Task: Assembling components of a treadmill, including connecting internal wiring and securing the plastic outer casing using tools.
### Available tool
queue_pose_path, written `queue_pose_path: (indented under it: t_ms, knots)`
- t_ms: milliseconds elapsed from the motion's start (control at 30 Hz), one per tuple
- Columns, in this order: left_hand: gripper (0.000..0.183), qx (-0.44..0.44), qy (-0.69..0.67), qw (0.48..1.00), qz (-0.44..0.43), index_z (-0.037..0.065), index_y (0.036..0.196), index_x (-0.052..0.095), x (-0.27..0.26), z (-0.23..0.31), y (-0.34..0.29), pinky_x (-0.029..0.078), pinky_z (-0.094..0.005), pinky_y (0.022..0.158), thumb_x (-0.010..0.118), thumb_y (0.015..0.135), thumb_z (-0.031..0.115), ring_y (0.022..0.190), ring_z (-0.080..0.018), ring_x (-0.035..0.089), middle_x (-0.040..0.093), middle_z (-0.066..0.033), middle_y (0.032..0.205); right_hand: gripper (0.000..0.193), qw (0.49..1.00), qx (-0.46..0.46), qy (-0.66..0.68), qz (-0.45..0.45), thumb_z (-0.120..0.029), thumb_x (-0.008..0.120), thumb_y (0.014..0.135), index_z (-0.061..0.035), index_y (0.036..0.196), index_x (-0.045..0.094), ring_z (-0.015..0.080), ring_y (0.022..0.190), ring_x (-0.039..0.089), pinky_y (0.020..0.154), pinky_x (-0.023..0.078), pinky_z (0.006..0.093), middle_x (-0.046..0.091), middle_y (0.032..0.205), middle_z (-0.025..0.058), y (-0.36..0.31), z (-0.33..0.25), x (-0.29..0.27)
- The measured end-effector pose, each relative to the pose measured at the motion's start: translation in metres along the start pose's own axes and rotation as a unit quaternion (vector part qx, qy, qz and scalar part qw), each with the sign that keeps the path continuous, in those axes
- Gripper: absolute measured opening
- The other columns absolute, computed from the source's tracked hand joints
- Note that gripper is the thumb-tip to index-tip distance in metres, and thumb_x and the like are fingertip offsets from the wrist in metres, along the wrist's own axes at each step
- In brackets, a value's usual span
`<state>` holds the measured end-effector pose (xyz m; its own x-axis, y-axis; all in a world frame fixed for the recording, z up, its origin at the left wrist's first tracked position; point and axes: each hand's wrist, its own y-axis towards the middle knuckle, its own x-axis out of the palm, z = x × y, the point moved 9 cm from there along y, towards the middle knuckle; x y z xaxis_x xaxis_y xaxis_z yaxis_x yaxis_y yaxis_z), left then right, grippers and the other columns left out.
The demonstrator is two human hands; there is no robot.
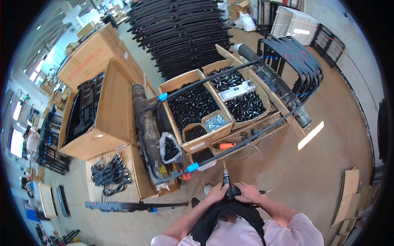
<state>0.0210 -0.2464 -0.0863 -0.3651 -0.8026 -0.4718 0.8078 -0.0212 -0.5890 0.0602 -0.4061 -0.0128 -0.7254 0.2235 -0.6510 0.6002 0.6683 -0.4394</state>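
Note:
Close to my body, a black power drill (pixel 226 179) with a silver chuck points away from me. My left hand (pixel 217 193) is closed round its left side. From the right, my right hand (pixel 249 192) is closed over the dark rear part of the drill; the grip under my fingers is partly hidden. Beyond the drill, a black tubular frame (pixel 245 142) with blue tape pieces lies across open cardboard boxes. An orange-handled tool (pixel 227 146) rests just inside the frame's near bar.
Small black parts fill a large carton (pixel 200 141); a white box (pixel 237 90) lies on more. A bag of black parts (pixel 170 148) sits left, near a cable bundle (pixel 110 174) and a tall carton (pixel 111 119). Black frames (pixel 180 33) are stacked behind. A long black bar (pixel 135 206) lies lower left.

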Motion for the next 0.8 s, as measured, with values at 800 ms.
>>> queue_pose_path:
  t_ms: [800]
  knots:
    - [0.025,0.097,0.451,0.869,0.178,0.008,0.116,0.071,-0.167,0.266,0.374,0.047,-0.0483,0.099,0.063,0.099,0.024,0.109,-0.0339,0.066,0.07,-0.0144,0.111,0.069,0.947,0.207,0.036,0.242,-0.017,0.07,0.087,-0.0081,0.151,0.044,0.0482,0.113,0.066,0.1,0.055,0.0529,0.059,0.132,0.0301,0.156,0.376,-0.242]
